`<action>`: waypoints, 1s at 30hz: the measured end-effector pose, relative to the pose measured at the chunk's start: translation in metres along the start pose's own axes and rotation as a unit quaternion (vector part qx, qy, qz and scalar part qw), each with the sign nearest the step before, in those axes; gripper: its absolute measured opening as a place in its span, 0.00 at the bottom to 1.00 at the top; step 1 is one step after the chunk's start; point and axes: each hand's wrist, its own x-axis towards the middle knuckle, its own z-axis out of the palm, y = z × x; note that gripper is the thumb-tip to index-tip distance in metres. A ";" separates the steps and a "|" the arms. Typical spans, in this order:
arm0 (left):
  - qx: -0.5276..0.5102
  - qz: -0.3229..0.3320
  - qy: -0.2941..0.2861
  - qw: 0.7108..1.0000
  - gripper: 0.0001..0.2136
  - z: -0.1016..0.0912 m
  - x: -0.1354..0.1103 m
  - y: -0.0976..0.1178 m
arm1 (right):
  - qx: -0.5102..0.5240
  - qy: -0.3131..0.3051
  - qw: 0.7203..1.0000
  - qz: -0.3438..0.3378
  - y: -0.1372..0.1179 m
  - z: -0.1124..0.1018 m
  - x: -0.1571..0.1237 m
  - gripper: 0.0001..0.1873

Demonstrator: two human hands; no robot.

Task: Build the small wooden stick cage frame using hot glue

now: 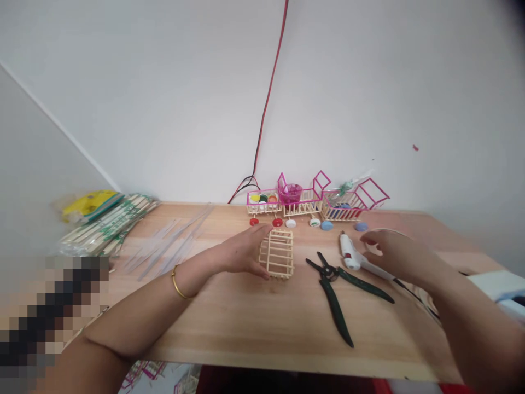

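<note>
A small, pale wooden-stick frame [280, 256] sits on the light wood-grain table [246, 328], nearer its back edge, gripped between the left hand's [243, 250] thumb and fingers. Toward the right edge, the right hand [394, 250] hovers, fingers parted, beside a white plastic glue gun [349, 253].

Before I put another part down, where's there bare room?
The largest bare patch of tabletop lies in front of the stick frame, between the left forearm and green-handled cutters. A narrower gap separates the frame and glue gun, behind the cutters. Stick carts crowd the back; translucent strips and bundled wooden sticks crowd the left.
</note>
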 end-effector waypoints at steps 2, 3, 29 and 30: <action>-0.001 0.010 0.002 1.000 0.44 0.000 0.000 -0.001 | -0.035 -0.046 0.998 0.008 0.007 0.016 -0.007 0.13; 0.000 0.012 0.003 1.000 0.43 0.000 0.000 0.000 | -0.047 -0.068 0.996 0.010 0.008 0.023 -0.010 0.13; -0.055 0.033 0.025 0.998 0.43 0.000 0.004 0.004 | 0.347 -0.103 0.924 -0.125 -0.106 0.005 0.007 0.16; -0.071 0.039 0.023 0.996 0.42 -0.001 0.004 0.004 | 0.330 -0.108 0.929 -0.127 -0.105 0.007 0.006 0.16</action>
